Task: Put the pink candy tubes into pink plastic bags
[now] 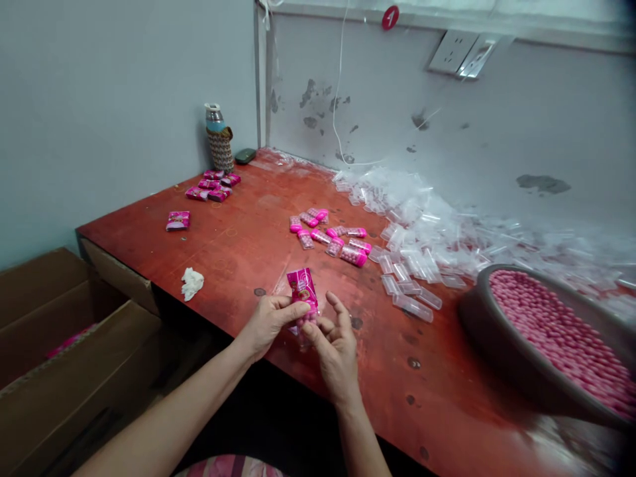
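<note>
Above the table's front edge, my left hand (265, 326) pinches a shiny pink printed packet (302, 286) between thumb and fingers. Pink beads show at its lower end, next to clear plastic. My right hand (338, 348) grips that lower end with thumb and curled fingers, while one finger points up, apart from the packet. My fingers hide part of the lower end. Farther back lie several clear tubes (354, 255) with pink caps, filled with pink beads. Several more pink packets (209, 185) lie at the back left, with a separate packet (177, 221) nearer.
Clear plastic tubes (412, 252) lie heaped along the wall. A large brown basin (501, 358) of pink beads (561, 334) stands at right. A bottle (220, 147) in a knitted sleeve stands at the back corner. Crumpled tissue (191, 283) lies near the left edge; cardboard boxes (84, 371) sit below.
</note>
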A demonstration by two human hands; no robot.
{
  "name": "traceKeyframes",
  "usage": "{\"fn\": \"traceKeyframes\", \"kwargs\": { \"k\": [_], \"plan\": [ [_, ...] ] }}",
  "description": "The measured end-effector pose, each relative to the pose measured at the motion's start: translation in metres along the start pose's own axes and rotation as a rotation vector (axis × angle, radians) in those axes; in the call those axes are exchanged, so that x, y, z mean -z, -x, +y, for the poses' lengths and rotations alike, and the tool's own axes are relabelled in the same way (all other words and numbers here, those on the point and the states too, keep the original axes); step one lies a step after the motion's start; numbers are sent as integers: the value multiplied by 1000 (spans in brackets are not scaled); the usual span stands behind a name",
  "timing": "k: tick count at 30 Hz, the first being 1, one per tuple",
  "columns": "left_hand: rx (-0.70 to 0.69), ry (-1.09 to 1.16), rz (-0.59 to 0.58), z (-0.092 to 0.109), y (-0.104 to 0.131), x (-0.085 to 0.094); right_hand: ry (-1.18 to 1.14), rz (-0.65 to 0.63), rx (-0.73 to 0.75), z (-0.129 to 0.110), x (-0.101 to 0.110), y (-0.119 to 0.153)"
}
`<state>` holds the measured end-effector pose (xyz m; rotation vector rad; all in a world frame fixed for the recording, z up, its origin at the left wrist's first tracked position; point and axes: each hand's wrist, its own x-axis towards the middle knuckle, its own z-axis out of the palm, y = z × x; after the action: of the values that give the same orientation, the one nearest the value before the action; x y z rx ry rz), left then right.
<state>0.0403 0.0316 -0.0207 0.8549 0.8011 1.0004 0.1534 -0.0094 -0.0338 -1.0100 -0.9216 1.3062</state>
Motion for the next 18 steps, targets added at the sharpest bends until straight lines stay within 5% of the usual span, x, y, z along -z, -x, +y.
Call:
{"fn": "traceKeyframes", "kwargs": {
  "k": [12, 18],
  "plan": [
    [-21, -107, 117, -19, 3, -9, 98, 67, 30, 6, 4, 4],
    [-33, -139, 182, -18, 8, -5, 244, -20, -3, 1, 17, -4]
  ]
}}
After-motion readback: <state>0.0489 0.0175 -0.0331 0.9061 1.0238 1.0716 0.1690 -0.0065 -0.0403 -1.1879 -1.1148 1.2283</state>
